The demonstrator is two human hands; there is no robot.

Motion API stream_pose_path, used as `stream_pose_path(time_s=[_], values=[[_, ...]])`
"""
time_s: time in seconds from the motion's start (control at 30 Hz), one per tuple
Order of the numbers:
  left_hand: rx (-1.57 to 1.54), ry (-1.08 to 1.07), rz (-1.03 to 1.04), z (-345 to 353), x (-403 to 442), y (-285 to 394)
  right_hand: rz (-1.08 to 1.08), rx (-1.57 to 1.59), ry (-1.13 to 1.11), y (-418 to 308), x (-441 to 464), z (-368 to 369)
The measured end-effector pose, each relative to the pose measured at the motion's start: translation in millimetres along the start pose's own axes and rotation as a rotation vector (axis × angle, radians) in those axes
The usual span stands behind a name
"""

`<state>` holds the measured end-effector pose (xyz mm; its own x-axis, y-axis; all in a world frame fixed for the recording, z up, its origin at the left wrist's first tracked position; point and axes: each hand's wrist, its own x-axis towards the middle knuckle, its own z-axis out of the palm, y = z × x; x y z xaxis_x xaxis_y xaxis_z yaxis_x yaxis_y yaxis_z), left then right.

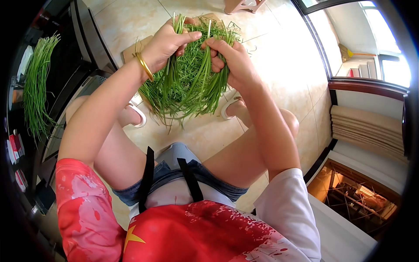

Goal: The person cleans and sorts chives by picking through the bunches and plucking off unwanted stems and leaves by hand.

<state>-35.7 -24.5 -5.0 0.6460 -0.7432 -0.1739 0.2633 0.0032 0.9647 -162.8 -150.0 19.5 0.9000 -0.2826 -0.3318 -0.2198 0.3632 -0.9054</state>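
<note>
My left hand (171, 43), with a gold bangle on the wrist, is closed around a bunch of garlic chives (173, 78) whose pale ends stick up above the fingers. Beside it, my right hand (229, 60) pinches a smaller bunch of chives (206, 72), the long leaves hanging down toward me. Beneath both hands a loose, tangled heap of chives (190, 56) lies low between my feet, partly hidden by the hands. A piece of cardboard (129, 53) shows at its left edge.
Another bunch of chives (40, 81) lies on a dark cabinet (65, 65) at the left. A pinkish plastic stool (245, 5) stands on the tiled floor (283, 65) at the top. A glass door frame (316, 41) is at the right.
</note>
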Motion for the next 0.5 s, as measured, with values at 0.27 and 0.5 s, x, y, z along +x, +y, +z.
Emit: stream_pose_path(time_s=[0.27, 0.5], values=[[0.052, -0.092, -0.159, 1, -5, 5, 0.025, -0.007, 0.018, -2, -3, 0], [0.095, -0.058, 0.096, 4, -2, -3, 0.072, -0.070, -0.048, 1, -4, 3]])
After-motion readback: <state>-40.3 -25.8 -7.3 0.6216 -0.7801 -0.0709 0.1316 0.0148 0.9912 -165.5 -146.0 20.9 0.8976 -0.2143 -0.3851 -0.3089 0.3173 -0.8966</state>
